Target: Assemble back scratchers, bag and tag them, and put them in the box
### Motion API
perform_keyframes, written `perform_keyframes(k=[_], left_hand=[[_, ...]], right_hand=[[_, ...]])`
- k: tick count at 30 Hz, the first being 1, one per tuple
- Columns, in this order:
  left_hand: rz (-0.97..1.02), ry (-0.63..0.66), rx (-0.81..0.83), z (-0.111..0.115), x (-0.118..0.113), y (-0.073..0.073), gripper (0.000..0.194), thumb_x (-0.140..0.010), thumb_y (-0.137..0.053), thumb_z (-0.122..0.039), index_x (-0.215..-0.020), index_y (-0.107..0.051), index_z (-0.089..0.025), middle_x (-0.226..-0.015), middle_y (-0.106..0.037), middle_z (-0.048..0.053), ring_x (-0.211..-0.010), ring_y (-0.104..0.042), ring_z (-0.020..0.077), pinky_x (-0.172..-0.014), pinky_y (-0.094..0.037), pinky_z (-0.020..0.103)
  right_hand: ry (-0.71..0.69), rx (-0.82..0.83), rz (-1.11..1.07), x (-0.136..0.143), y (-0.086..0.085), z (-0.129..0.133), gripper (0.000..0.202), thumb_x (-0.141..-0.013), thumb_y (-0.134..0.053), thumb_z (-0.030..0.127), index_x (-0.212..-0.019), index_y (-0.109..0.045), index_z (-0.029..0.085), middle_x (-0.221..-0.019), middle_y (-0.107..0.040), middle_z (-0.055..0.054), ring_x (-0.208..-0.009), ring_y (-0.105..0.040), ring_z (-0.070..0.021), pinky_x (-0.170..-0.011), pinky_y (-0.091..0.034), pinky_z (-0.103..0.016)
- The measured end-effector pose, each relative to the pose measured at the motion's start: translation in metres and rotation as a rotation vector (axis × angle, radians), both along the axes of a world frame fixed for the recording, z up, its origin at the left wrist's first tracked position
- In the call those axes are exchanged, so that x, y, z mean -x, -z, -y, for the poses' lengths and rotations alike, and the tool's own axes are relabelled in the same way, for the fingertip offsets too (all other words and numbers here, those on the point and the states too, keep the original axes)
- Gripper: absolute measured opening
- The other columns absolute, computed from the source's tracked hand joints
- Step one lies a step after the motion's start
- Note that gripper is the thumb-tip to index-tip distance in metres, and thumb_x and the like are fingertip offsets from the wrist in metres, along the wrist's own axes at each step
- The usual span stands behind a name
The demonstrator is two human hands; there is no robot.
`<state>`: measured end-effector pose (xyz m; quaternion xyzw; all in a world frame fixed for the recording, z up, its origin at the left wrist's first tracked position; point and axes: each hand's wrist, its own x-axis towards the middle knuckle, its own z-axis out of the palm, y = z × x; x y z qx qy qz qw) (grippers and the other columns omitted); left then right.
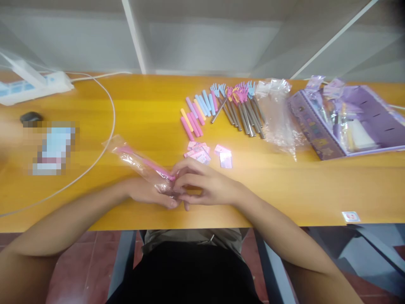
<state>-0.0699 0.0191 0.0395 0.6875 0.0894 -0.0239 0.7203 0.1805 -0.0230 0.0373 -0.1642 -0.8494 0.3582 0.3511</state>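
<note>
My left hand (152, 193) holds a clear plastic bag (131, 162) with a long pink item (147, 162) inside it, slanting from upper left to lower right. The fingers of my right hand (202, 183) pinch at the bag's lower right end, against my left fingers. Just beyond my hands lie several small pink cards (198, 152). Behind them are pink, blue and yellow tubes (196, 116) and several metal rods with coloured hand-shaped heads (245, 109).
A pile of clear bags (275, 114) lies beside a purple box (338, 122) holding packaged items. At the left are a power strip (38, 86), a dark mouse (31, 117), a pixelated device (57, 145) and a white cable (110, 131).
</note>
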Motion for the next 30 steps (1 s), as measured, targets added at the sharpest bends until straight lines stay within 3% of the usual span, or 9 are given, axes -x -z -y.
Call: perform_keyframes(k=[8,13,15,17,20,22,26,30], left_hand=[[0.045,0.064,0.015,-0.004,-0.001,-0.003,0.043,-0.105,-0.075,-0.049,-0.14,-0.076,-0.024,-0.093,-0.068,0.005,-0.084,-0.066,0.0189,-0.08,-0.058,0.028],[0.041,0.018,0.163,-0.005,0.002,0.006,0.062,-0.097,-0.08,-0.064,-0.146,-0.072,-0.026,-0.107,-0.073,0.01,-0.097,-0.07,0.0241,-0.086,-0.06,0.034],[0.086,-0.065,0.269,-0.005,0.002,0.011,0.068,-0.095,-0.079,-0.069,-0.146,-0.072,-0.024,-0.113,-0.074,0.014,-0.101,-0.072,0.0268,-0.086,-0.062,0.036],[0.17,-0.227,0.366,-0.005,0.001,0.014,0.066,-0.094,-0.078,-0.073,-0.138,-0.076,-0.023,-0.114,-0.077,0.015,-0.098,-0.074,0.0266,-0.081,-0.062,0.035],[0.269,-0.525,0.463,-0.006,-0.002,0.014,0.064,-0.089,-0.079,-0.077,-0.123,-0.08,-0.023,-0.105,-0.079,0.011,-0.078,-0.071,0.02,-0.064,-0.058,0.027],[0.279,-0.653,0.507,-0.008,-0.004,0.01,0.061,-0.088,-0.084,-0.072,-0.122,-0.08,-0.021,-0.096,-0.078,0.007,-0.066,-0.066,0.0153,-0.056,-0.054,0.024],[0.266,-0.784,0.548,-0.009,-0.007,0.006,0.043,-0.09,-0.092,-0.05,-0.114,-0.08,-0.017,-0.088,-0.075,0.005,-0.068,-0.069,0.0145,-0.058,-0.054,0.023],[0.254,-0.849,0.526,-0.01,-0.008,0.011,0.032,-0.087,-0.094,-0.037,-0.103,-0.08,-0.013,-0.089,-0.076,0.005,-0.074,-0.072,0.0151,-0.069,-0.059,0.024]], right_hand=[[-0.015,0.015,-0.039,-0.011,-0.001,-0.004,0.004,-0.104,-0.076,0.017,-0.106,-0.072,0.018,-0.13,-0.067,-0.012,-0.114,-0.073,-0.0176,-0.098,-0.065,-0.033],[0.162,-0.115,-0.17,-0.011,-0.005,-0.003,0.008,-0.105,-0.072,0.012,-0.11,-0.07,0.018,-0.125,-0.076,-0.012,-0.117,-0.076,-0.0185,-0.099,-0.065,-0.035],[0.209,-0.162,-0.193,-0.011,-0.007,-0.003,0.009,-0.106,-0.071,0.012,-0.111,-0.069,0.019,-0.127,-0.077,-0.013,-0.118,-0.077,-0.0193,-0.099,-0.066,-0.036],[0.225,-0.2,-0.212,-0.011,-0.007,-0.004,0.01,-0.107,-0.069,0.011,-0.112,-0.069,0.02,-0.129,-0.077,-0.013,-0.12,-0.077,-0.0205,-0.1,-0.066,-0.038],[0.24,-0.284,-0.217,-0.011,-0.004,-0.004,0.017,-0.107,-0.068,0.008,-0.118,-0.069,0.021,-0.132,-0.078,-0.013,-0.127,-0.076,-0.0224,-0.104,-0.066,-0.041],[0.245,-0.316,-0.179,-0.01,-0.001,-0.002,0.022,-0.108,-0.067,0.01,-0.125,-0.069,0.023,-0.131,-0.079,-0.011,-0.127,-0.076,-0.0218,-0.105,-0.066,-0.041],[0.305,-0.314,-0.035,-0.007,0.005,0.002,0.02,-0.114,-0.061,0.024,-0.131,-0.071,0.024,-0.127,-0.081,-0.007,-0.116,-0.078,-0.0206,-0.101,-0.063,-0.039],[0.393,-0.461,0.025,-0.005,0.01,0.001,0.013,-0.108,-0.074,0.026,-0.121,-0.073,0.025,-0.131,-0.081,-0.007,-0.115,-0.075,-0.0234,-0.101,-0.06,-0.042]])
